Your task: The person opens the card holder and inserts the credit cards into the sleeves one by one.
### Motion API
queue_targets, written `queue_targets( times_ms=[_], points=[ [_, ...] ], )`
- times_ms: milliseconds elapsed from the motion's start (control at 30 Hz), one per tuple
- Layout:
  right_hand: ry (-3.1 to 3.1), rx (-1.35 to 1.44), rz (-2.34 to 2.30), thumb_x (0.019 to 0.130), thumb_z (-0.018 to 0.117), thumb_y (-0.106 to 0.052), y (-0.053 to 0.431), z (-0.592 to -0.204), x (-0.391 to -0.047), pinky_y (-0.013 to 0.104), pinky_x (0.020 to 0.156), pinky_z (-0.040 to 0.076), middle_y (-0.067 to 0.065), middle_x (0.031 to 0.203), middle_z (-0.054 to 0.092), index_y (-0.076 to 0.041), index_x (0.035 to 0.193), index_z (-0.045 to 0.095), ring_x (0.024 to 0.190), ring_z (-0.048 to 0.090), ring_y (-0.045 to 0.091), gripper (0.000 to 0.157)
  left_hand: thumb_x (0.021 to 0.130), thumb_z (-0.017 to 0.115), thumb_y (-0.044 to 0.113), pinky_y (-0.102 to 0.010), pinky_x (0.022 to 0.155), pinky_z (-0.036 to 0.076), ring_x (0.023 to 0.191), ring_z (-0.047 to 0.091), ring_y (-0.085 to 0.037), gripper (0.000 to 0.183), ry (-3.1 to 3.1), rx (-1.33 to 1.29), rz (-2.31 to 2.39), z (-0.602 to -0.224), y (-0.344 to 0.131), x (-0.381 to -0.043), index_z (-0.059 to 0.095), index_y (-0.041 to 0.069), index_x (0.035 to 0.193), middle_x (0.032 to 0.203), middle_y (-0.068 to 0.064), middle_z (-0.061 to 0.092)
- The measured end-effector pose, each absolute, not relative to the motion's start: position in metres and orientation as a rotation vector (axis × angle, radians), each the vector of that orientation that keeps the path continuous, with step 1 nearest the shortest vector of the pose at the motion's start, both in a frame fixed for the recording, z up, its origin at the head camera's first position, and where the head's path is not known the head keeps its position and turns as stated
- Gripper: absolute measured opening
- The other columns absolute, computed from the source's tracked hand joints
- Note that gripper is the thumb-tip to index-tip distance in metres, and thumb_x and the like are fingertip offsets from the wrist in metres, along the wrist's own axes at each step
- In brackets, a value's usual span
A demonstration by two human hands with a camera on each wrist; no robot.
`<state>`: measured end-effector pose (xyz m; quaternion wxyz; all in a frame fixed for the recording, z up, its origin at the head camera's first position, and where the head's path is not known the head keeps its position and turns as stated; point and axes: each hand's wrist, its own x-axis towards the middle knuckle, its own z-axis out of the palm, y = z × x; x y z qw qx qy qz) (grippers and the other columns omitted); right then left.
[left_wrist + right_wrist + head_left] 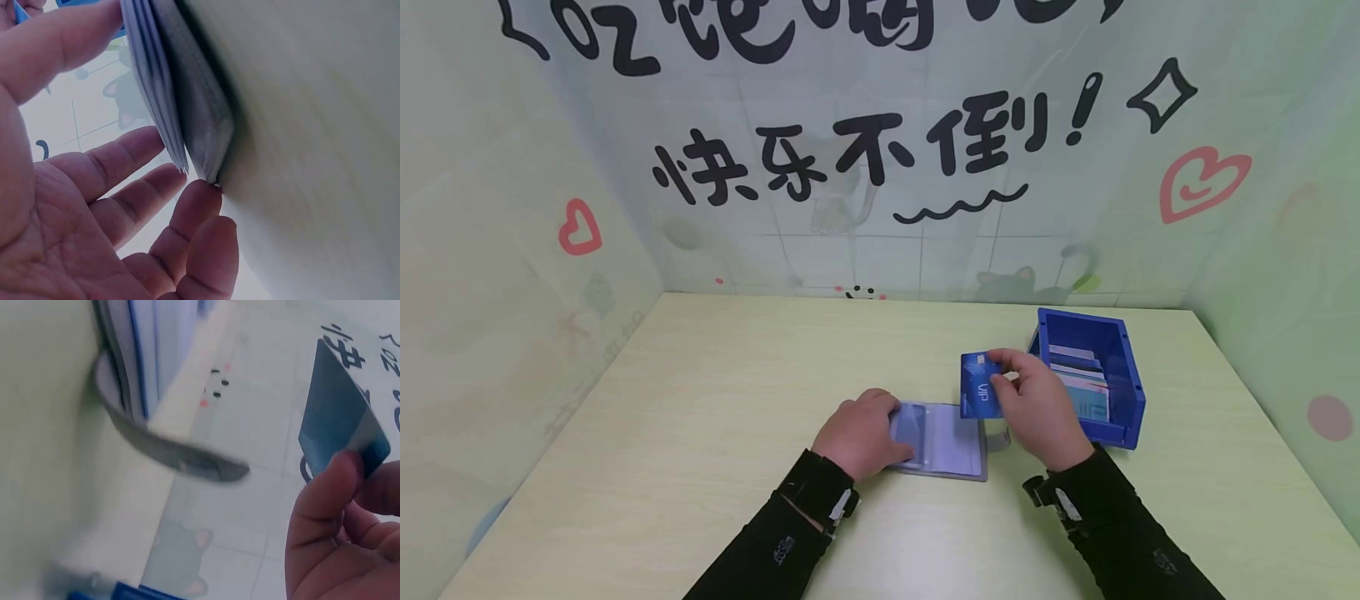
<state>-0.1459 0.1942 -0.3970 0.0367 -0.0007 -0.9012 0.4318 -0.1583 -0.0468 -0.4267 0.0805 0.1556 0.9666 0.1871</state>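
A card holder [956, 443] with pale purple plastic sleeves lies spread on the table. At its left side is my left hand [860, 433], thumb on the sleeves and fingertips along the edge. The left wrist view shows several stacked sleeves [150, 81] above a grey cover [203, 119] between the thumb and fingers of that hand. My right hand [1047, 412] pinches a blue VIP card [979, 387] between thumb and fingers, above the holder's right page. In the right wrist view the card [337, 412] tilts upward, and the holder's strap [169, 449] sticks out nearby.
A blue bin [1131, 392] with several cards [1086, 396] standing inside is just right of my right hand. The pale wooden table [700, 400] meets a printed backdrop [865, 258] at the back, with printed sheets along both sides.
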Motion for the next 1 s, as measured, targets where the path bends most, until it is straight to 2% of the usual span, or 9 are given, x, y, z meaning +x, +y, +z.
queue_targets(
  times_ms=[233, 533, 633, 867, 1000],
  points=[
    [-2.879, 0.051, 1.42, 0.106, 0.059, -0.007, 0.178, -0.411, -0.146, 0.029, 0.068, 0.054, 0.017, 0.133, 0.06, -0.006, 0.151, 0.052, 0.089, 0.06, 0.023, 0.046, 0.085, 0.086, 0.042, -0.047, 0.099, 0.058, 0.113, 0.068, -0.036, 0.066, 2.883, 0.453, 0.558, -0.426, -0.045, -0.158, 0.066, 0.008, 0.137, 0.145, -0.011, 0.064],
    [-2.932, 0.043, 1.451, 0.104, 0.061, -0.003, 0.166, -0.419, -0.145, 0.029, 0.073, 0.057, 0.018, 0.14, 0.06, 0.0, 0.159, 0.04, 0.096, 0.066, 0.021, 0.059, 0.085, 0.086, 0.043, -0.047, 0.097, 0.058, 0.113, 0.068, -0.036, 0.067, 2.877, 0.446, 0.552, -0.426, -0.045, -0.158, 0.066, 0.008, 0.138, 0.145, -0.011, 0.064],
    [-2.968, 0.023, 1.419, 0.104, 0.062, -0.005, 0.164, -0.42, -0.145, 0.031, 0.076, 0.058, 0.016, 0.141, 0.061, -0.001, 0.16, 0.04, 0.097, 0.066, 0.021, 0.06, 0.085, 0.085, 0.043, -0.047, 0.098, 0.058, 0.114, 0.068, -0.036, 0.067, 2.873, 0.443, 0.55, -0.426, -0.044, -0.158, 0.066, 0.008, 0.138, 0.146, -0.011, 0.063],
    [-3.061, 0.023, 1.294, 0.104, 0.064, -0.011, 0.16, -0.421, -0.143, 0.042, 0.094, 0.061, 0.014, 0.143, 0.064, -0.004, 0.158, 0.045, 0.101, 0.067, 0.02, 0.058, 0.086, 0.084, 0.043, -0.047, 0.099, 0.057, 0.116, 0.067, -0.038, 0.066, 2.868, 0.448, 0.552, -0.426, -0.045, -0.158, 0.065, 0.008, 0.139, 0.147, -0.011, 0.062],
    [-3.064, 0.026, 1.272, 0.104, 0.065, -0.011, 0.159, -0.421, -0.142, 0.045, 0.096, 0.06, 0.013, 0.14, 0.066, -0.004, 0.156, 0.049, 0.102, 0.067, 0.02, 0.055, 0.086, 0.084, 0.044, -0.048, 0.1, 0.057, 0.116, 0.067, -0.038, 0.067, 2.868, 0.452, 0.551, -0.427, -0.045, -0.159, 0.065, 0.007, 0.139, 0.147, -0.011, 0.062]
  ],
)
